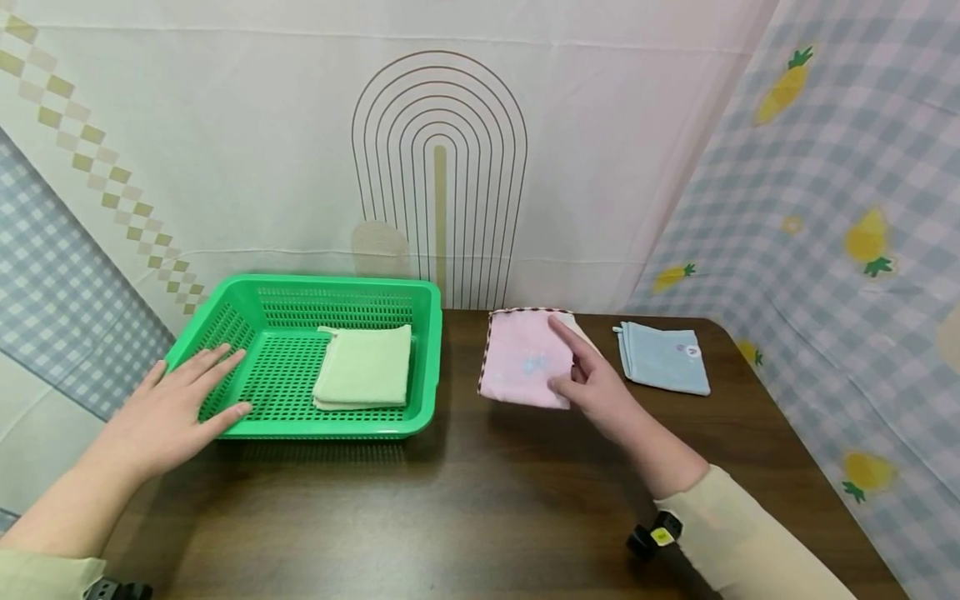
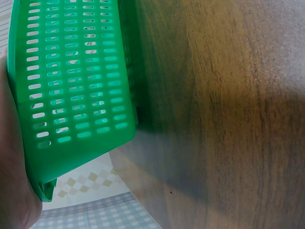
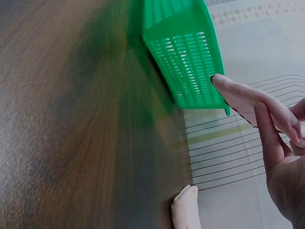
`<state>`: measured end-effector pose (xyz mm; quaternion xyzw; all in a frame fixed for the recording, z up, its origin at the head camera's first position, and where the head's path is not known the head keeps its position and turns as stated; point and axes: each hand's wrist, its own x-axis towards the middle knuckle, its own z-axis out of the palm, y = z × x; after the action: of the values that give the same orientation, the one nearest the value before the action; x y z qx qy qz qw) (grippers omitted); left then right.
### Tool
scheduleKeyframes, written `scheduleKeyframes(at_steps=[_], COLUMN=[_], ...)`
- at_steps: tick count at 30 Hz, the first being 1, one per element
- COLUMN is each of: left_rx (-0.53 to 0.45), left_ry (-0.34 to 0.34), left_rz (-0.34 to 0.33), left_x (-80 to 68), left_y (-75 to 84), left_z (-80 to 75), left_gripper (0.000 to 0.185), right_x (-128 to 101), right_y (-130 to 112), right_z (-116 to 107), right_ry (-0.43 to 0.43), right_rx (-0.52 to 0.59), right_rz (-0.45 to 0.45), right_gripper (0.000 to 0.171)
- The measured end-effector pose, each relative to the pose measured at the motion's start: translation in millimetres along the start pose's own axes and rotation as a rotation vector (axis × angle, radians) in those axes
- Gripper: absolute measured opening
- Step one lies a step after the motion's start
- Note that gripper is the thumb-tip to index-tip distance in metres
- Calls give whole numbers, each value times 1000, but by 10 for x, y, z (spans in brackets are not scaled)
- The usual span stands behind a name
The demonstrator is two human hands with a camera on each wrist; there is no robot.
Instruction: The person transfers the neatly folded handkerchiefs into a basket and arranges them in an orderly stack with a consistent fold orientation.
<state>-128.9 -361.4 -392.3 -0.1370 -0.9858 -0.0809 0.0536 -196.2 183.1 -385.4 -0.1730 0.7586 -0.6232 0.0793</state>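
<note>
My left hand (image 1: 180,404) lies flat with straight fingers on the front left rim of a green slotted basket (image 1: 330,429). The left wrist view shows the palm (image 2: 12,171) against the basket's wall (image 2: 76,86). A folded light green towel (image 1: 365,367) lies inside the basket. My right hand (image 1: 592,379) hovers at the right edge of a folded pink towel (image 1: 521,358), index finger stretched over it. In the right wrist view its fingers (image 3: 248,98) hold nothing and the pink towel (image 3: 186,210) lies below them. A folded blue towel (image 1: 663,357) lies further right.
All of this sits on a dark wooden table (image 1: 465,500). Printed cloth backdrops close it in behind and on both sides. The basket (image 3: 190,62) stands at the back left, close to the rear wall.
</note>
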Motion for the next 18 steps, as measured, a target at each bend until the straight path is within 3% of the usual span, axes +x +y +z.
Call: scheduleKeyframes(at_steps=[18], left_rx=[0], left_ry=[2], left_rz=[4], left_x=[-2], left_y=[0], left_z=[-1], left_gripper=[83], right_x=[136], right_y=[-116], right_z=[249], right_ry=[-11], right_rx=[163], right_rz=[-65], right_gripper=[83])
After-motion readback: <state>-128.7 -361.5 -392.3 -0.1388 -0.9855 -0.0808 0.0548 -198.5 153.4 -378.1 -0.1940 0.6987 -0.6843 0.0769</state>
